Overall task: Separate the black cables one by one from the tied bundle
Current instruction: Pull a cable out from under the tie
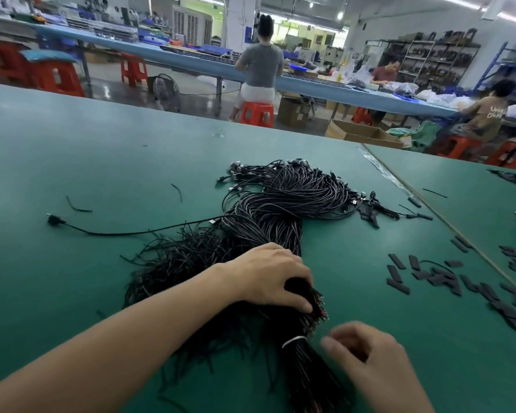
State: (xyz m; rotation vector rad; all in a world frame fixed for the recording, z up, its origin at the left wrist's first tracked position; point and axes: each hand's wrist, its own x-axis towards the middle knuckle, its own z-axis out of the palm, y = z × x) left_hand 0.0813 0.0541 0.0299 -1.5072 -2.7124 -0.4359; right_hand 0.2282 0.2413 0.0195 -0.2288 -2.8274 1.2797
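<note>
Green matting covers the table [102,150] in the head view. A seam runs diagonally across the right side, where a second table top butts against the first.

The bundle [265,216] of black cables lies at the centre of the table. Its far end fans out into many small connectors. The body curves toward the camera, and the near end runs down to the lower edge of the frame. A white tie [294,342] wraps the bundle close to the near end.

The left hand [268,275] lies on top of the bundle just beyond the tie. Its fingers and thumb are curled round the cables and grip them.

The right hand [367,356] is just beside the tie on its right side, with fingers bent inward. It is blurred, so it cannot be determined whether it pinches a cable.

A single cable [131,233] lies apart from the bundle and extends left across the matting to a plug.

Loose strands [185,254] form a tangled heap touching the left side of the bundle.

Flat black pieces [429,275] are scattered on the matting to the right, well apart from the bundle.

Beyond the table, a person [261,65] in a grey shirt sits on a red stool [256,114] at a long blue bench [310,84]. A cardboard box [361,134] stands on the floor nearby.
</note>
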